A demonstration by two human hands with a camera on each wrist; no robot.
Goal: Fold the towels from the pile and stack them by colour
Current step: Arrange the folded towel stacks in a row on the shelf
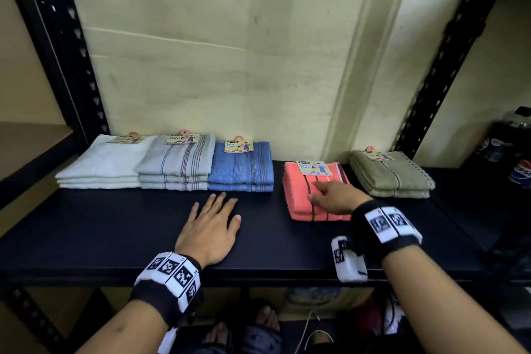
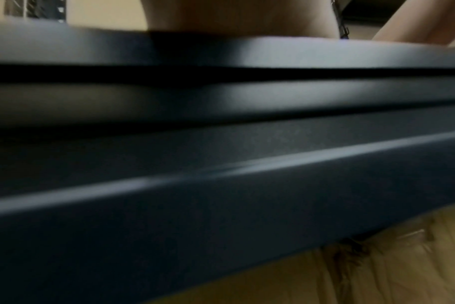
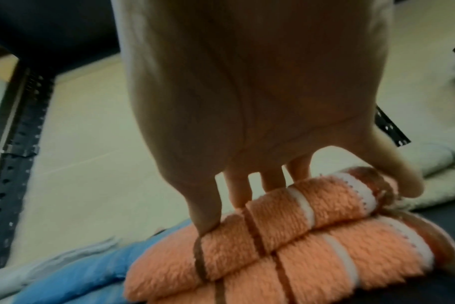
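Five folded stacks stand in a row along the far side of the black shelf point(image 1: 115, 227), sorted by colour, which is presumably why each keeps its own footprint. From left to right: the white towels point(image 1: 100, 165), the grey striped towels point(image 1: 176, 165), the blue towels point(image 1: 241, 167), then, set apart by a gap, the coral towels point(image 1: 313, 195) and the olive towels point(image 1: 390, 174). Each top towel carries a paper label point(image 1: 312, 167) at its far edge.

The right hand point(image 1: 333, 195) lies flat on the coral stack with fingers extended, pressing rather than grasping, most likely to flatten and square the top towel on the one beneath. In the right wrist view the fingertips point(image 3: 208, 222) sink into the pile at the fold, where two coral layers show.

The left hand point(image 1: 211, 227) rests palm down, fingers spread, on bare shelf near the blue stack, holding nothing (its wrist view is mostly shelf edge, so finger detail there is unclear). No unfolded pile is in view, so the job looks nearly finished.

To the right, dark soda bottles point(image 1: 514, 152) stand beyond the upright.
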